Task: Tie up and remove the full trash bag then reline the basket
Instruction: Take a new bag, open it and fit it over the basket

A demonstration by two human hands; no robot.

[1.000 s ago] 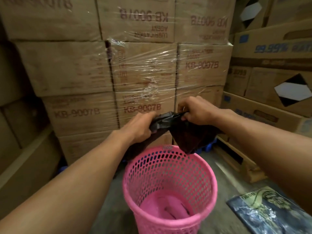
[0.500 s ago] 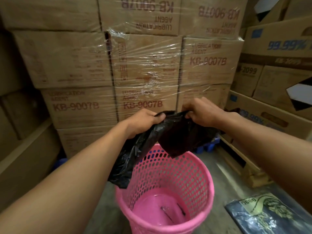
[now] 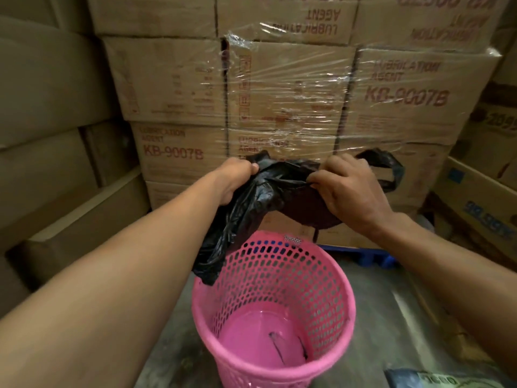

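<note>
Here, my left hand (image 3: 237,177) and right hand (image 3: 349,189) pinch the black bag (image 3: 251,208) stretched crosswise at frame centre, directly above the pink basket (image 3: 347,303).

My hands have moved further apart, stretching open the crumpled black plastic bag (image 3: 251,208); its loop handle (image 3: 391,169) now shows past my right hand (image 3: 352,189), and more bag hangs below my left hand (image 3: 237,177).
</note>
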